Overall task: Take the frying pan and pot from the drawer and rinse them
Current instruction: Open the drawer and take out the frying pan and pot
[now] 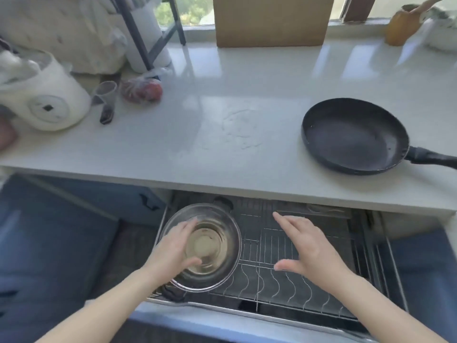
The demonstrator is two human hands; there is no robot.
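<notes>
A home kitchen. A pale stone countertop (222, 115) runs under a window (193, 8), and everything else sits around it: a black frying pan (351, 134) on its right part, a white countertop appliance (47, 100) at its left end, a bagged red food item (142, 89) beside that. Below the countertop's front edge, a pulled-out drawer (284, 268) with wire dish racks holds a steel pot (205, 246).

Frying pan handle (435, 158) cut off right.
</notes>
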